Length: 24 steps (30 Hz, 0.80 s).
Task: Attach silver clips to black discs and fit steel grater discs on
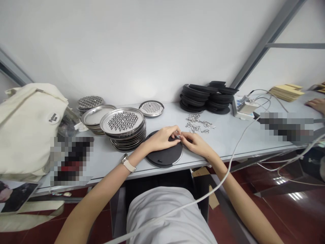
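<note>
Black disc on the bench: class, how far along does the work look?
Perhaps done: the perforated disc at the back, dark edging in place. In hand: the black disc, left hand and right hand meeting at its edge. Apparently left: loose wire pieces and stacked black parts.

**Small shiny piece (178,137) mostly hidden**

Fingertips of the left hand (165,139) and right hand (193,144) cover it. Pixelation masks the dark items at left (73,159) and right (285,127). Picture edges crop the cream bag (27,132) and another person's hand (317,104).
</note>
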Each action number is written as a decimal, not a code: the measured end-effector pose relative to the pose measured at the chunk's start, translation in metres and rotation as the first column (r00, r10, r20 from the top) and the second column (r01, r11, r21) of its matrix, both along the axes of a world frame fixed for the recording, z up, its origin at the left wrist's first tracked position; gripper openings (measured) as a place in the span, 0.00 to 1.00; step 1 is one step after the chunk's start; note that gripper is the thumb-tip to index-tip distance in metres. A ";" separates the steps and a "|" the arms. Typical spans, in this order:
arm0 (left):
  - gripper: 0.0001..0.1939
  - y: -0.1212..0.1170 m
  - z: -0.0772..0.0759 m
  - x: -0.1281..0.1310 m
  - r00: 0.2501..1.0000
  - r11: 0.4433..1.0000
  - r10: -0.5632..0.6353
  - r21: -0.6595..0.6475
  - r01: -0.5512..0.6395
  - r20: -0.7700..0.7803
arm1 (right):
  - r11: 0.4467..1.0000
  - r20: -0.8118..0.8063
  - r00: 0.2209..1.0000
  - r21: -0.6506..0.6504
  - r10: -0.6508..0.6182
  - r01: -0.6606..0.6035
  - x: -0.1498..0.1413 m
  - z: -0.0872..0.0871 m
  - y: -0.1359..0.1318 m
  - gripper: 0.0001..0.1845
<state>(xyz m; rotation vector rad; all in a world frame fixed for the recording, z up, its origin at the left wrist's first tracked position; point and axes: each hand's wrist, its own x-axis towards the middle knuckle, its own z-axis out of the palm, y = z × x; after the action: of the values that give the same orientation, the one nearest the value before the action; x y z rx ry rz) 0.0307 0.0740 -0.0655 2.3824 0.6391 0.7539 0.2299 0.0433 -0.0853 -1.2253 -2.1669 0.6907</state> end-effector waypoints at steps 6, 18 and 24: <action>0.09 0.000 0.001 0.000 1.000 0.998 0.000 0.056 0.001 -0.024 | 1.000 0.017 1.000 0.015 0.009 -0.009 0.000 0.002 -0.001 0.19; 0.10 0.000 0.000 0.000 1.000 0.999 0.004 0.032 -0.004 -0.022 | 1.000 0.020 1.000 0.019 0.010 -0.011 0.000 0.002 -0.001 0.18; 0.10 0.000 0.000 0.000 1.000 0.999 -0.020 0.029 0.020 -0.001 | 1.000 0.009 1.000 0.006 0.012 -0.012 0.000 0.001 -0.002 0.18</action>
<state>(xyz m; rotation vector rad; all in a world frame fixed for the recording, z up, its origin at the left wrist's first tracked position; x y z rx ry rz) 0.0305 0.0744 -0.0657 2.4118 0.6074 0.7579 0.2300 0.0418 -0.0843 -1.2155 -2.1831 0.6840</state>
